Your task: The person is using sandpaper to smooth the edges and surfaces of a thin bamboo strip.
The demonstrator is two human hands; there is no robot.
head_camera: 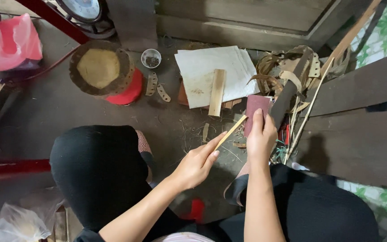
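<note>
**2 hands closed on strip and sandpaper**

The left hand (197, 165) has its grip pinched round the near end of a thin bamboo strip (230, 131); the right hand (260, 140) is clenched on a folded piece of dark red sandpaper (255, 110), and the strip's far tip meets the sandpaper's lower left edge, above the floor between the knees.

Risks, as I judge them: the strip is slender and held at 1 end only, so hard pressure from the paper could bend or snap it; a slip could run its sharp edge along the fingers; splinters look likely.

Room is tight to the right, where a dark wooden plank (359, 116) and a tangle of cut strips (287, 76) sit just beside the right hand; ahead lie white paper sheets (211, 71) with a small wood slat (217, 92); leftward, past the knee, the floor (68, 107) is freer up to the red stool (108, 74).
</note>
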